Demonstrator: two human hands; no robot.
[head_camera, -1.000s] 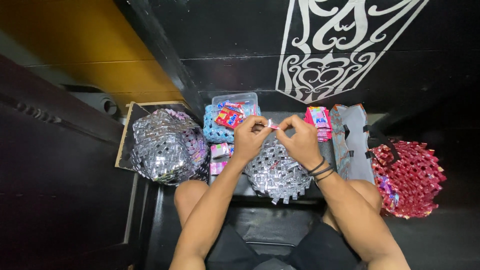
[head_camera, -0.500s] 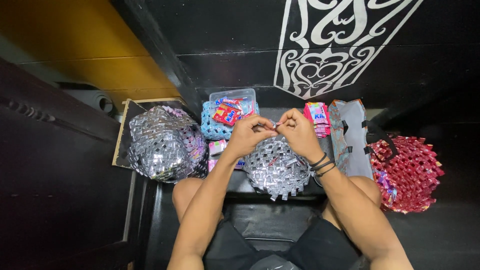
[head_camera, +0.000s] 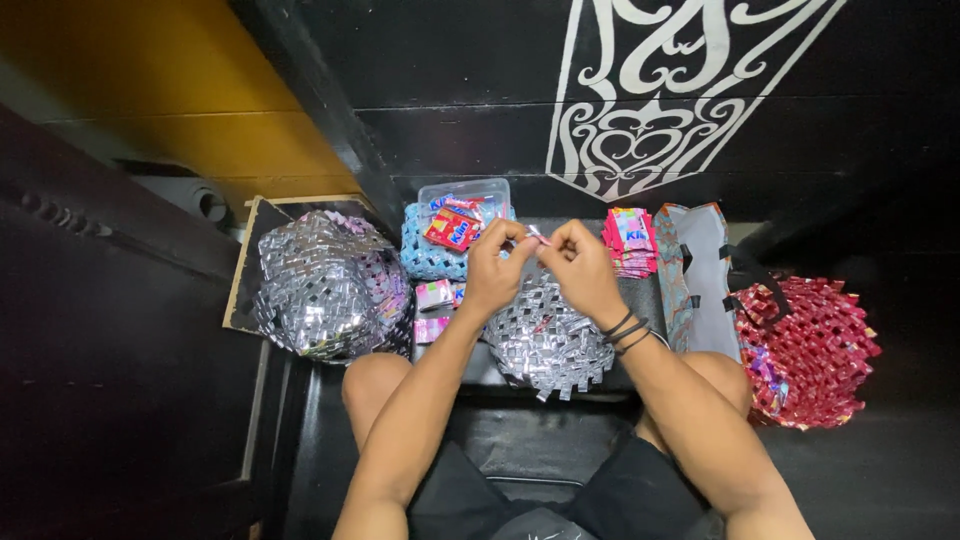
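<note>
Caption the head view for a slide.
Both hands pinch a small folded strip above a silver woven piece.

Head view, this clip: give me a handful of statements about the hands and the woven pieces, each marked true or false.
1. Both hands pinch one small folded strip between them. True.
2. The left hand rests on the red woven piece. False: the red woven piece lies apart at the right, untouched.
3. A silver woven piece lies under the hands, above the knees. True.
4. The right hand has a bare wrist. False: dark bands circle it.
5. A larger silver woven piece sits at the person's left. True.
6. The clear tub stands empty. False: it holds colourful wrappers.
</note>
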